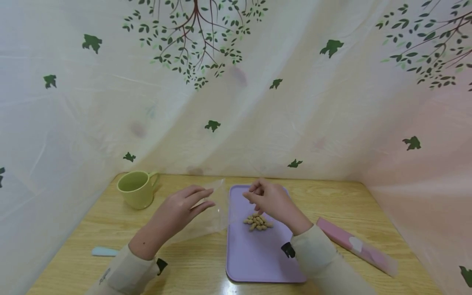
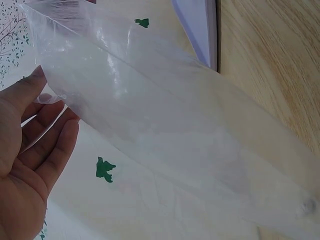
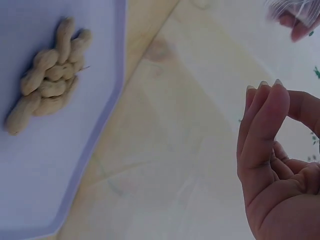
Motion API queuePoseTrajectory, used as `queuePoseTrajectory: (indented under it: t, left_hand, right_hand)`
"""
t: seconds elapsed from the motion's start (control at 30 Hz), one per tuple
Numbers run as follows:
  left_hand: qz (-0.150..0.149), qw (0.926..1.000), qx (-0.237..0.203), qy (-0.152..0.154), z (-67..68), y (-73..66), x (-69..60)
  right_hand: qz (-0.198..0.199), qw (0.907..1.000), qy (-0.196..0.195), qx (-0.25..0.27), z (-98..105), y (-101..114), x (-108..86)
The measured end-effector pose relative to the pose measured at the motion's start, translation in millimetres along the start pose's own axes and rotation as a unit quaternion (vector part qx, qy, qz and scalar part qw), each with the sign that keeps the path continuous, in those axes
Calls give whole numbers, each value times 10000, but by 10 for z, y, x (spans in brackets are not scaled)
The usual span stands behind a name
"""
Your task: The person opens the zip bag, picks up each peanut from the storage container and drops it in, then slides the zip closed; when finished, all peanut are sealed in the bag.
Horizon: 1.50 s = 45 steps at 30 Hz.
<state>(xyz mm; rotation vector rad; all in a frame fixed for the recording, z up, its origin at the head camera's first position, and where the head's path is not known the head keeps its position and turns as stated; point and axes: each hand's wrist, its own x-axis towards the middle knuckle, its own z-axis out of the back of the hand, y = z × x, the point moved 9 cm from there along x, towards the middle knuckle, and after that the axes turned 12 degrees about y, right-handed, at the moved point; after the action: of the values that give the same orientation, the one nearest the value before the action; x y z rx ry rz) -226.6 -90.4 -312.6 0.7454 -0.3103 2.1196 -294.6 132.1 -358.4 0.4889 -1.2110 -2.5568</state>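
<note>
Over the yellow wood-grain table (image 1: 191,266), your left hand (image 1: 180,209), loosely parted, holds a clear plastic bag (image 2: 150,115); your right hand (image 1: 272,201), curled, visibly empty, hovers near knobbly tan peanuts (image 1: 257,222).

Green mug (image 1: 139,197), upright, back left | pale-blue object (image 1: 104,251), partly hidden | pink packet (image 1: 337,233), right | leaf-printed curtain (image 1: 243,135) behind

The person's left forearm (image 1: 123,272) and right forearm (image 1: 328,262) angle forward and inward, the left hand (image 1: 178,209) bending its fingers opposite a separate thumb, the right hand (image 1: 274,203) bringing thumb and fingertips together.
</note>
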Motion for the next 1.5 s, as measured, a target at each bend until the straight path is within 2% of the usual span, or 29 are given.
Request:
queuePoseTrajectory:
  t: [0.2, 0.33, 0.57, 0.8, 1.07, 1.5]
  left_hand:
    - [-74, 9999, -8, -88, 19, -7, -6]
    - [-49, 10000, -17, -37, 14, -1, -7]
    - [-45, 10000, 26, 16, 7, 4, 0]
    - [-50, 10000, 44, 13, -4, 2, -9]
    - [-43, 9999, 100, -32, -2, 10, -28]
    - [-35, 10000, 74, -1, 9, -6, -21]
  right_hand:
    - [-220, 9995, 51, 217, 70, -304, 164]
    - [-358, 9989, 97, 275, 87, -481, 242]
    - [-559, 9983, 127, 88, 71, -683, 311]
    - [-509, 9979, 386, -117, -17, -827, 387]
    - [-738, 9908, 723, -872, -124, -959, 450]
    - [-672, 9851, 1209, -1024, -233, -985, 517]
